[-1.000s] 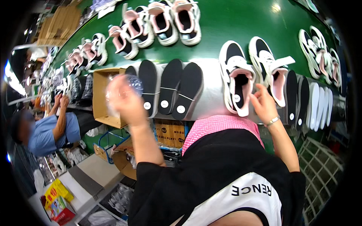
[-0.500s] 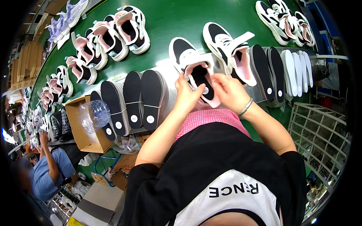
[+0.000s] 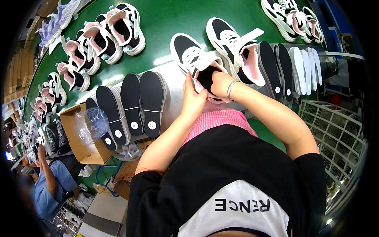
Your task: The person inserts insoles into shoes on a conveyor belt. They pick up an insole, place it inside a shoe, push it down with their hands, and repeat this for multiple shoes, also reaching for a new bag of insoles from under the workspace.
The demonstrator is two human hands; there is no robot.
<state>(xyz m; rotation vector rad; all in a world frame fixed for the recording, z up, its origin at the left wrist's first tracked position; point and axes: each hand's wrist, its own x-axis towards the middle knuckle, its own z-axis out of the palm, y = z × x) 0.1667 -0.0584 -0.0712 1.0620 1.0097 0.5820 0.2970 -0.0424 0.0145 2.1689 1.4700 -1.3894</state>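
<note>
A black-and-white sneaker (image 3: 184,46) with pink lining stands before me at the table's near edge, its toe pointing away. My left hand (image 3: 193,98) grips the left side of its heel opening, thumb on the rim. My right hand (image 3: 222,85) reaches into the opening; its fingers are hidden inside the shoe, so what they hold does not show. The dark inside of the shoe is partly covered by that hand. Just to the right stands a matching sneaker (image 3: 221,31) with its tongue pulled up, untouched.
Stacks of black insoles (image 3: 153,98) with round white stickers lie left of the sneaker; more black insoles (image 3: 268,69) and white insoles (image 3: 301,71) lie to the right. Farther left are rows of sneakers (image 3: 96,41), a cardboard box (image 3: 98,152) and a co-worker (image 3: 55,181). A wire rack (image 3: 331,134) stands at right.
My right hand has moved from the shoe's rim down into its opening, covering the stickered black insole that showed there. My left hand keeps its grip on the side. The whole view has shifted slightly.
</note>
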